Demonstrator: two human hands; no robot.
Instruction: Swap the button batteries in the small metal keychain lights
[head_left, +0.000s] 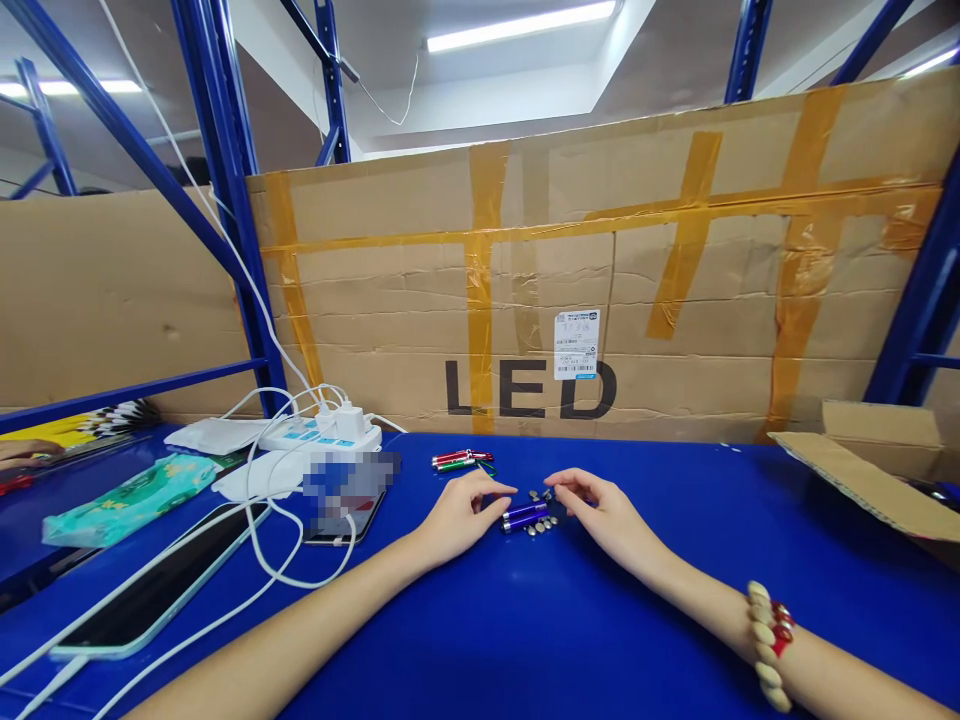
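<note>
Two small purple metal tubes (pixel 525 516), like mini flashlights, lie side by side on the blue table (pixel 517 640). Several small silver discs (pixel 540 528), which look like button cells, are scattered just in front of and behind them. My left hand (pixel 466 508) rests at the tubes' left end, its thumb and forefinger apart; whether it touches them I cannot tell. On the other side, my right hand (pixel 596 505) has its thumb and fingers drawn together beside the discs. What is in its fingertips, if anything, is too small to make out. Behind my left hand lie red and green tubes (pixel 459 460).
At left are a charging phone (pixel 161 585), another phone (pixel 360 515), looping white cables (pixel 262 560), a power strip (pixel 322 432) and a teal packet (pixel 131 497). An open carton (pixel 862 480) stands at right. Large cardboard (pixel 390 310) closes the back. Another person's hand (pixel 22 455) shows far left.
</note>
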